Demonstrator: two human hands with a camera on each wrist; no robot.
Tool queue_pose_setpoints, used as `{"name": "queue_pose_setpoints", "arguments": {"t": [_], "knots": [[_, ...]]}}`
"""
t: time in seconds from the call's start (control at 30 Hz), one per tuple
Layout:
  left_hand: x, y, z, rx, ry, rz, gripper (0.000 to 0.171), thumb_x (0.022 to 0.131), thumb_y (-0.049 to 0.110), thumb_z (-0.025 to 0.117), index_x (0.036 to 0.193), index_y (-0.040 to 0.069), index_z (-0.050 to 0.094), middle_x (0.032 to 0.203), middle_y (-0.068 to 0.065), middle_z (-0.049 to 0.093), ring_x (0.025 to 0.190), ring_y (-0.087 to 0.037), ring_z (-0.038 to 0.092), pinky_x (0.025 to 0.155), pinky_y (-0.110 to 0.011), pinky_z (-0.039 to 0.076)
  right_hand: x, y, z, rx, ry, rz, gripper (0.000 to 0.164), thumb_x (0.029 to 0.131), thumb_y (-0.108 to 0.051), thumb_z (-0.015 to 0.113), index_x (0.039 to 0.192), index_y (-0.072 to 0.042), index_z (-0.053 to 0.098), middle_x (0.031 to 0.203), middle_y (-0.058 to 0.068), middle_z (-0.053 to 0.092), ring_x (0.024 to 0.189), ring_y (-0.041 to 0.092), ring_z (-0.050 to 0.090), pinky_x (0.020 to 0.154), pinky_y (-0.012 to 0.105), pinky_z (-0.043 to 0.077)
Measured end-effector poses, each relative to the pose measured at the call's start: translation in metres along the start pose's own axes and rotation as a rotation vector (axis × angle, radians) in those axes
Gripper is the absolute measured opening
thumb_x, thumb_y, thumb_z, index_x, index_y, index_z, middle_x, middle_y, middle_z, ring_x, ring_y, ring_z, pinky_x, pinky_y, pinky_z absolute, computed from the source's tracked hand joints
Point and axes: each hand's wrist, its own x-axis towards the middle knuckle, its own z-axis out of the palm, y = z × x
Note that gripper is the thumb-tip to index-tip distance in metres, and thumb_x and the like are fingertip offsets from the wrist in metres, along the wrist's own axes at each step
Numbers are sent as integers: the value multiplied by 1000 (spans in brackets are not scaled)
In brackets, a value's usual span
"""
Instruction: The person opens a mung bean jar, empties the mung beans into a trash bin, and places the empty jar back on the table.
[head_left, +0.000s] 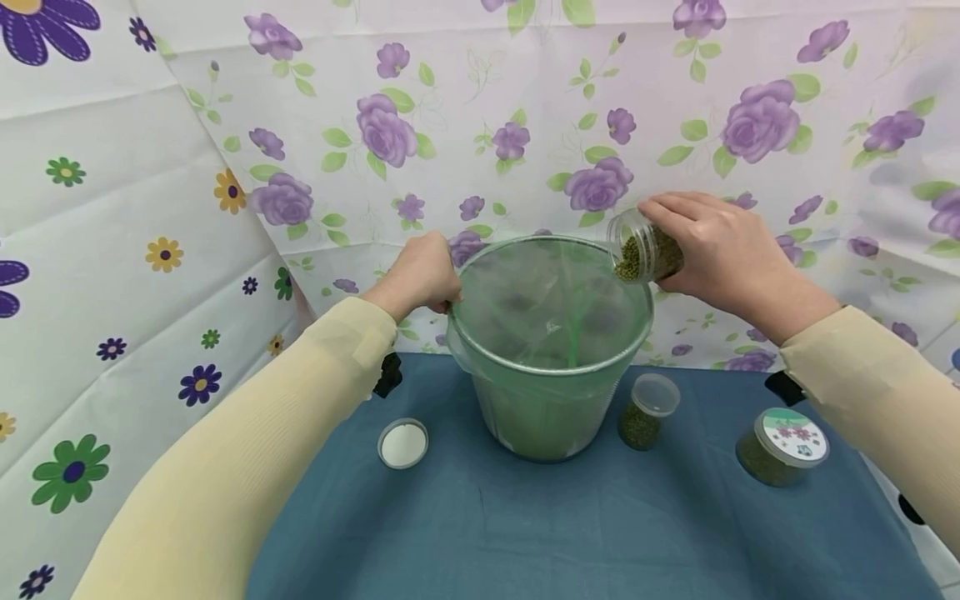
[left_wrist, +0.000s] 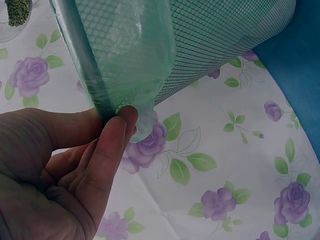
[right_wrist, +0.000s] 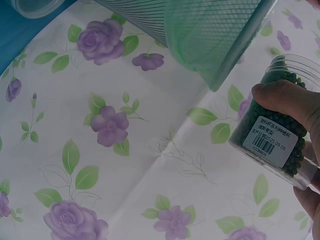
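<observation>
A wire-mesh bin [head_left: 540,417] lined with a thin green plastic bag [head_left: 525,325] stands upright at the back of the table. At its left rim my left hand [head_left: 423,271] pinches the bag's folded-over edge between thumb and fingers, seen close up in the left wrist view. Over the right side of the rim, my right hand [head_left: 720,250] grips a clear plastic jar [head_left: 669,252] without a lid. The jar is tipped on its side, mouth toward the bin, with small green beans [head_left: 628,260] near its mouth. A barcode label [right_wrist: 270,141] shows on the jar.
A round white-topped lid [head_left: 402,443] lies left of the bin. Right of it stands a small clear-lidded jar [head_left: 640,425], and farther right a jar with a printed lid [head_left: 795,435]. A floral sheet [head_left: 480,108] hangs close behind the blue tablecloth [head_left: 525,533].
</observation>
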Motion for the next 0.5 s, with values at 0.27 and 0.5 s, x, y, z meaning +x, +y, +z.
{"name": "queue_pose_setpoints", "arguments": {"t": [0.27, 0.5], "knots": [[0, 0, 1, 10, -4, 10, 10, 77, 6, 68, 68, 2, 70, 60, -10, 69, 49, -17, 66, 48, -26, 53, 0, 0, 3, 5, 13, -14, 94, 47, -14, 92, 132, -8, 52, 127, 17, 58, 117, 38, 53, 93, 53, 46], [-1, -1, 0, 8, 3, 7, 10, 77, 6, 67, 68, 2, 70, 60, -10, 68, 48, -17, 66, 49, -27, 54, 2, 0, 3, 5, 14, -22, 94, 47, -13, 91, 133, -8, 52, 127, 17, 58, 117, 38, 53, 93, 52, 46]]}}
